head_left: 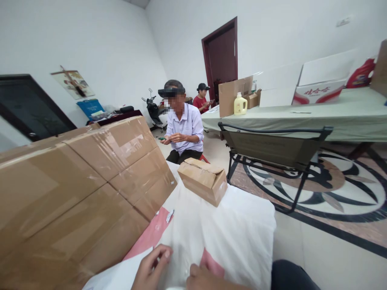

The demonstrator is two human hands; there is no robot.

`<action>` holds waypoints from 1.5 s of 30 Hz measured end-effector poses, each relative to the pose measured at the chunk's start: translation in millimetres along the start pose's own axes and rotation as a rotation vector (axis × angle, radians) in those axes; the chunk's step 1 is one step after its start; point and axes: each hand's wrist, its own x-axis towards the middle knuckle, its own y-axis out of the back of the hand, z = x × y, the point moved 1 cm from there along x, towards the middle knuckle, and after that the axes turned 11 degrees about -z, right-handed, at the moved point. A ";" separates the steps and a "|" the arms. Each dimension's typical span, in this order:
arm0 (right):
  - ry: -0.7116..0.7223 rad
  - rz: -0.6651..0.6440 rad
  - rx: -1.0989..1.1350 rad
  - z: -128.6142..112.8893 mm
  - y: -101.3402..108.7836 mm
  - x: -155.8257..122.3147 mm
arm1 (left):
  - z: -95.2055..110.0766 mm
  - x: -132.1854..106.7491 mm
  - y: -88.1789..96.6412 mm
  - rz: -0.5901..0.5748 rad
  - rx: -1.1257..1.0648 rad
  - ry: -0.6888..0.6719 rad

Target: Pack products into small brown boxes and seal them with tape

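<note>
My left hand (152, 268) is at the bottom edge, just above the white cloth (242, 225) on the table. Its fingers are curled, with the thumb close to the index fingertip; whatever is between them, if anything, cannot be made out. To its right, my right hand (204, 278) is closed, knuckles up, and partly cut off by the frame. Its fingertips are hidden. Beside it a pink patch (208, 259) shows on the cloth. A white sheet (117, 272) lies left of my left hand. Farther back on the table sits a small cardboard box (202, 181), its top flaps closed.
A wall of large taped cartons (90, 189) borders the table's left side. Across from me a seated person (184, 125) handles a small green thing. A folding chair (272, 149) stands at the right. Behind it, a long table (332, 117) holds boxes and bottles.
</note>
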 end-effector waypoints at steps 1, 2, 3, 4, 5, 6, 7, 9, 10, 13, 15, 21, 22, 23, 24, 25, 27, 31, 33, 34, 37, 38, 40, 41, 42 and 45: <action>0.004 0.030 0.032 -1.5 6.5 -2.7 | -3.4 0.3 0.7 0.012 -0.014 0.000; -0.007 0.051 0.060 -2.4 13.5 -6.1 | -6.2 0.6 1.6 0.020 -0.027 -0.001; -0.021 0.062 0.082 -2.9 21.3 -10.3 | -8.2 0.8 2.6 0.025 -0.040 -0.002; -0.031 0.067 0.098 -3.4 29.8 -15.4 | -9.4 1.0 3.5 0.026 -0.055 -0.003; -0.045 0.070 0.114 -4.1 38.9 -21.4 | -9.7 1.1 4.3 0.028 -0.071 -0.003; -0.067 0.067 0.128 -5.3 48.3 -28.1 | -9.4 1.1 4.7 0.038 -0.087 -0.006; -0.097 0.068 0.143 -7.1 57.5 -35.3 | -8.4 1.1 4.6 0.051 -0.103 -0.014; -0.173 0.108 0.196 -12.0 74.1 -50.2 | -5.9 1.5 1.7 0.111 -0.127 -0.041; -0.210 0.149 0.233 -14.7 80.8 -57.1 | -4.7 2.0 -1.5 0.152 -0.133 -0.064; -0.262 0.255 0.324 -21.7 92.2 -70.6 | -3.4 5.5 -18.2 0.236 -0.146 -0.145; -0.266 0.272 0.366 -23.6 94.1 -72.8 | -5.6 8.8 -31.5 0.239 -0.184 -0.161; -0.215 0.306 0.372 -19.4 90.1 -65.5 | -18.2 13.4 -45.5 0.257 -0.119 -0.253; -0.212 0.305 0.355 -18.3 88.8 -64.2 | -18.4 13.2 -44.6 0.262 -0.062 -0.296; -0.214 0.303 0.342 -17.2 87.5 -62.9 | -17.7 12.8 -43.8 0.264 -0.009 -0.335; -0.220 0.300 0.335 -16.2 86.2 -62.0 | -16.2 12.5 -43.3 0.266 0.031 -0.362; -0.224 0.298 0.330 -15.3 85.0 -61.3 | -14.0 12.3 -43.2 0.266 0.052 -0.381; -0.230 0.298 0.318 -13.9 83.3 -60.5 | -8.4 12.4 -44.1 0.248 0.055 -0.398; -0.237 0.298 0.276 -12.9 82.6 -60.6 | 1.2 13.9 -47.1 0.218 0.005 -0.389; -0.244 0.289 0.268 -13.2 83.5 -60.9 | 3.4 14.8 -47.9 0.215 -0.018 -0.373; -0.249 0.286 0.267 -13.5 84.4 -61.2 | 3.6 15.2 -48.1 0.211 -0.030 -0.366; -0.257 0.271 0.271 -14.9 87.5 -62.2 | 0.6 16.0 -48.8 0.196 -0.066 -0.342; -0.259 0.263 0.273 -15.3 88.6 -62.6 | -1.7 16.2 -49.0 0.191 -0.077 -0.333; -0.262 0.246 0.281 -15.9 90.3 -63.7 | -7.8 16.4 -48.9 0.182 -0.099 -0.317; -0.262 0.243 0.285 -16.0 90.9 -64.3 | -11.2 16.4 -48.7 0.173 -0.109 -0.311; -0.262 0.243 0.288 -16.1 91.5 -64.9 | -14.5 16.5 -48.3 0.162 -0.117 -0.307; -0.265 0.241 0.295 -16.6 93.4 -66.8 | -20.9 16.9 -46.7 0.119 -0.138 -0.304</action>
